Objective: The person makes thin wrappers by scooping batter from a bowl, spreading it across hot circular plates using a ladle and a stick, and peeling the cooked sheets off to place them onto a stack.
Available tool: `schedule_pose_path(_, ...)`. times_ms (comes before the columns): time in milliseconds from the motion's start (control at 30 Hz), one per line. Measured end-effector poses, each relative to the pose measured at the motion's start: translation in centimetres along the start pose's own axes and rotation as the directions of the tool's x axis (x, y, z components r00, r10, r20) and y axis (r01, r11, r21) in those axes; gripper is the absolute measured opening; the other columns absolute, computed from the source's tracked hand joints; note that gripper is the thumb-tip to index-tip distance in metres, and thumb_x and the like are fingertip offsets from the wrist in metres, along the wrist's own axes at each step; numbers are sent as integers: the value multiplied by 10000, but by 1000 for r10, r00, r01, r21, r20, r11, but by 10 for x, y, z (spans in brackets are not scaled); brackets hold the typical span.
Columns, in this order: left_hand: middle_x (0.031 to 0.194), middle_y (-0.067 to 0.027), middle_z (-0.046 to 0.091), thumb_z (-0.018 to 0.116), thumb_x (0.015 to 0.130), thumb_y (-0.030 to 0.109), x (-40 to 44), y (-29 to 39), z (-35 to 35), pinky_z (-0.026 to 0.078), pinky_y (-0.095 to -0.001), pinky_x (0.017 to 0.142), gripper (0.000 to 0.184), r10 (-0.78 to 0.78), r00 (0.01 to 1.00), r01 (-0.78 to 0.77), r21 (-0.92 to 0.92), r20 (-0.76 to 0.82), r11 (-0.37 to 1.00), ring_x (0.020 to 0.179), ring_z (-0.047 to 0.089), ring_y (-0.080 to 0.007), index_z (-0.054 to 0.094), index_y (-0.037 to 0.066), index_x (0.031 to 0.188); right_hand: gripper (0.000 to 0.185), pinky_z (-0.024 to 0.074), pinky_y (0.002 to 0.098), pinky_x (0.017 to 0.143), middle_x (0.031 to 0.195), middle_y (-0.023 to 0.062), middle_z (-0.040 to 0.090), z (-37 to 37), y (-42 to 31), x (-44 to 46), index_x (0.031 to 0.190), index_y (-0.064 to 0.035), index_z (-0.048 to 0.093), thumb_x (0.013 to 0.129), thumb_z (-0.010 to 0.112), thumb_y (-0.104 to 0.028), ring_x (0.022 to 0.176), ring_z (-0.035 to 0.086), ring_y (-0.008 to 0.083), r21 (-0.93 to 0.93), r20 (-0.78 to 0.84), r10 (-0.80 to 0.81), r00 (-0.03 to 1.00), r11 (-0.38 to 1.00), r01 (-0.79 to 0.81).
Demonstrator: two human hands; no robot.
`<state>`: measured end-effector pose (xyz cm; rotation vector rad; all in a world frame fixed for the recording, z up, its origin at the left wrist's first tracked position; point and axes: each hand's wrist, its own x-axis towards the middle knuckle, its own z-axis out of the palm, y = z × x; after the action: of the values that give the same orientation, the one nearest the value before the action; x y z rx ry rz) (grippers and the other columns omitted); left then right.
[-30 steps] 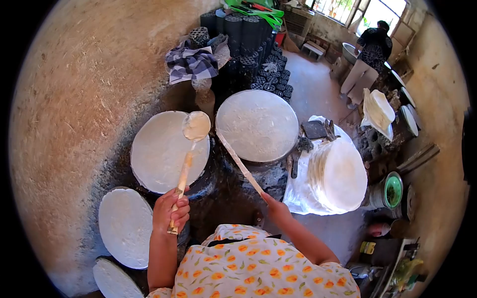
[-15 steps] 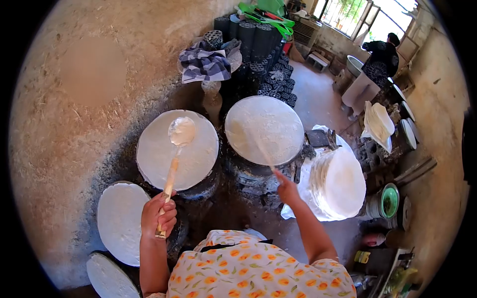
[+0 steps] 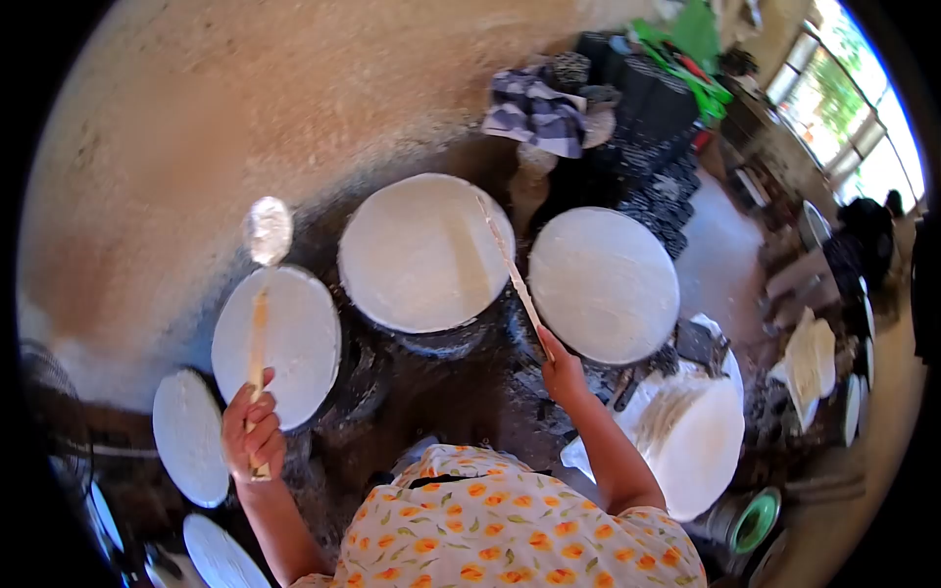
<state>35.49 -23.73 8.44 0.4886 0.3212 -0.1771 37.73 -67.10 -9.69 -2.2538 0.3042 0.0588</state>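
Observation:
My left hand [image 3: 253, 429] is closed round the wooden handle of a ladle [image 3: 269, 231] whose bowl is coated in white batter. The ladle extends above a round griddle [image 3: 309, 343] covered with a white layer, its bowl appearing past the far rim. In my right hand [image 3: 561, 367] is a thin, flat wooden stick [image 3: 512, 269]. Its tip appears over the right edge of the middle griddle [image 3: 402, 250], where a tan streak crosses the white layer. Whether the tip touches cannot be told. Another white-covered griddle [image 3: 605, 284] stands just right of the stick.
A stack of thin white round sheets [image 3: 696, 446] lies at right. More white-covered discs [image 3: 191, 441] stand at left. Dark coal briquettes [image 3: 652, 201] and a checked cloth [image 3: 537, 113] are at the back. Another person [image 3: 865, 240] is at far right, and a green basin [image 3: 755, 519] lower right.
The view has turned left, shifting the scene rightward. The ladle has gone from the middle griddle to the left one. The stick has passed from the right griddle to the middle one's edge.

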Motion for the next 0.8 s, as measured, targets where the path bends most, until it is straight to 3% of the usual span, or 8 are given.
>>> schedule_pose_path(167, 776, -80, 445, 297, 1008, 190, -122, 28, -40, 316, -229, 307, 475, 400, 916, -400, -80, -5, 913, 421, 382, -80, 218, -118, 1361, 660, 453, 409, 889, 1238, 215, 533, 34, 11, 35, 1379, -160, 391, 766, 460, 74, 1114, 515, 408, -19, -14, -327, 945, 945, 327)
schedule_pose_path(300, 777, -83, 435, 313, 999, 156, -233, 39, -68, 321, -241, 335, 460, 689, 714, -696, -17, -123, 718, 443, 390, -79, 221, -120, 1355, 650, 470, 398, 881, 1258, 202, 531, 41, -14, -20, 1372, -118, 400, 752, 458, 71, 1114, 539, 379, -31, 295, -129, 947, 989, 145)
schedule_pose_path(367, 768, -64, 417, 339, 984, 132, -287, 41, -92, 318, -243, 347, 438, 771, 616, -784, -31, -161, 620, 447, 372, -90, 250, -124, 1327, 636, 450, 372, 929, 1292, 191, 518, 41, -16, -37, 1358, -73, 417, 742, 432, 82, 1164, 521, 352, -5, 339, -307, 889, 945, 328)
schedule_pose_path(500, 735, -33, 419, 389, 954, 122, -372, 37, -171, 328, -222, 359, 332, 921, 173, -921, 274, -350, 277, 482, 388, -75, 392, -124, 1178, 622, 422, 353, 968, 1316, 186, 504, 76, -32, -48, 1352, -49, 425, 743, 404, 77, 1211, 492, 333, 82, 323, -547, 773, 829, 553)
schedule_pose_path(567, 717, -29, 417, 406, 938, 112, -402, 29, -218, 337, -214, 372, 226, 910, -32, -906, 397, -413, 148, 496, 397, -77, 441, -82, 1049, 609, 372, 351, 1019, 1330, 192, 492, 98, -61, -54, 1352, -23, 415, 750, 385, 66, 1281, 422, 319, 156, 364, -489, 792, 871, 466)
schedule_pose_path(633, 718, -29, 431, 427, 924, 114, -428, 15, -271, 350, -223, 405, 108, 842, -212, -891, 452, -497, 42, 518, 407, -95, 434, 16, 881, 615, 475, 346, 898, 1320, 194, 501, 126, -92, -68, 1371, -62, 405, 766, 384, 45, 1083, 598, 292, 100, 364, -552, 750, 824, 558)
schedule_pose_path(733, 722, -28, 438, 463, 918, 143, -460, -26, -353, 359, -237, 444, 117, 730, -388, -876, 471, -563, -102, 568, 427, -110, 446, 43, 860, 639, 508, 315, 522, 803, 133, 666, 172, -118, -84, 1423, -184, 349, 813, 429, -8, 474, 561, 177, 147, 625, -405, 667, 900, 409)
schedule_pose_path(800, 726, -28, 445, 474, 915, 154, -503, -67, -438, 368, -236, 448, 120, 661, -368, -893, 447, -654, -56, 573, 434, -110, 455, 54, 852, 640, 490, 286, 477, 684, 71, 628, 196, -147, -106, 1440, -224, 311, 845, 414, -10, 473, 553, 127, 183, 699, -337, 631, 937, 299)
